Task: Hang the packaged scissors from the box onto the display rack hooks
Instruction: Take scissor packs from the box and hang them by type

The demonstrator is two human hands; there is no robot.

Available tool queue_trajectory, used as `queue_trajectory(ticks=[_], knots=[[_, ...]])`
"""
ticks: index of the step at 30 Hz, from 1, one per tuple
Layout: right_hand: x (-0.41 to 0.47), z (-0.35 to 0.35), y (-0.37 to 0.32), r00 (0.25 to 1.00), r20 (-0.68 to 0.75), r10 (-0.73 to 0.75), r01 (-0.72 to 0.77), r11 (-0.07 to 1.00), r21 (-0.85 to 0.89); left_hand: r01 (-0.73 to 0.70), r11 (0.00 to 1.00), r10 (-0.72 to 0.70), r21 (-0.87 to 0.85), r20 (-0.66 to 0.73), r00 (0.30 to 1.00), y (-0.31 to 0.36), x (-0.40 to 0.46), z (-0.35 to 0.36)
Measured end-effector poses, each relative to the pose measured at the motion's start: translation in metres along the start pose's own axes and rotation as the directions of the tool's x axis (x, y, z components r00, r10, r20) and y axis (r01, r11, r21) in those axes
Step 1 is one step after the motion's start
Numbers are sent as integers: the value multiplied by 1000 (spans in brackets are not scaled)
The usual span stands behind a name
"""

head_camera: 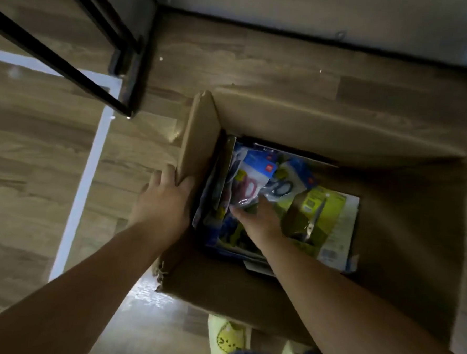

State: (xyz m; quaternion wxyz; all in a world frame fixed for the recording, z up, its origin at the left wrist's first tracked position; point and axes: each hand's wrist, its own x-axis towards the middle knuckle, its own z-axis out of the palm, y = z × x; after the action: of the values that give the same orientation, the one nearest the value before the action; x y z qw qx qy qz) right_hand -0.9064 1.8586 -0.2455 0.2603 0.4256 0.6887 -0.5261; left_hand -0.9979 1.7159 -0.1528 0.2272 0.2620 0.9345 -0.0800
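Observation:
An open cardboard box (339,134) stands on the wooden floor, holding several packaged scissors. A pack with red-handled scissors (247,184) and one with dark-handled scissors (282,188) lie on top; yellow-green packs (326,210) fill the right side. My left hand (162,202) holds the box's left flap (199,136), thumb inside and fingers outside. My right hand (260,219) reaches into the box and its fingers pinch the lower edge of the clear pack on top. The rack's hooks are out of view.
A black metal frame (97,59) stands at the upper left, beside a white floor strip (87,173). A wall with a dark skirting (317,31) runs along the back. My slippered foot (228,338) is just in front of the box.

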Motion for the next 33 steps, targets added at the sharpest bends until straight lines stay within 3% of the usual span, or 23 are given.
queue_trajectory(ticks=[3, 6, 11, 13, 16, 20, 23, 30, 33], knots=[[42, 30, -10, 990, -8, 142, -134, 949, 285, -57, 995, 46, -87, -124, 991, 0, 3, 8], [67, 46, -18, 974, -31, 224, -194, 900, 391, -74, 992, 61, -106, -124, 990, 3, 1, 8], [78, 61, -20, 937, -308, 163, -44, 932, 360, -87, 983, 60, -162, -166, 984, 5, 0, 8], [80, 64, -22, 913, -362, 190, -70, 945, 320, -103, 975, 67, -195, -183, 981, 3, 0, 11], [82, 65, -25, 912, -353, 212, -141, 966, 215, -105, 963, 58, -249, -190, 980, 1, 0, 12], [95, 62, -29, 948, -269, 170, -128, 978, 166, -119, 961, 59, -250, -235, 970, 1, 0, 15], [107, 62, -34, 970, -214, 117, -63, 968, 244, -142, 956, 72, -255, -267, 961, 1, 1, 17], [107, 52, -39, 944, -330, 16, 13, 996, 87, -130, 962, 63, -241, -271, 961, -4, 2, 20], [91, 44, -38, 957, -289, -38, 33, 999, -23, -127, 967, 70, -219, -249, 966, -4, 3, 18]])
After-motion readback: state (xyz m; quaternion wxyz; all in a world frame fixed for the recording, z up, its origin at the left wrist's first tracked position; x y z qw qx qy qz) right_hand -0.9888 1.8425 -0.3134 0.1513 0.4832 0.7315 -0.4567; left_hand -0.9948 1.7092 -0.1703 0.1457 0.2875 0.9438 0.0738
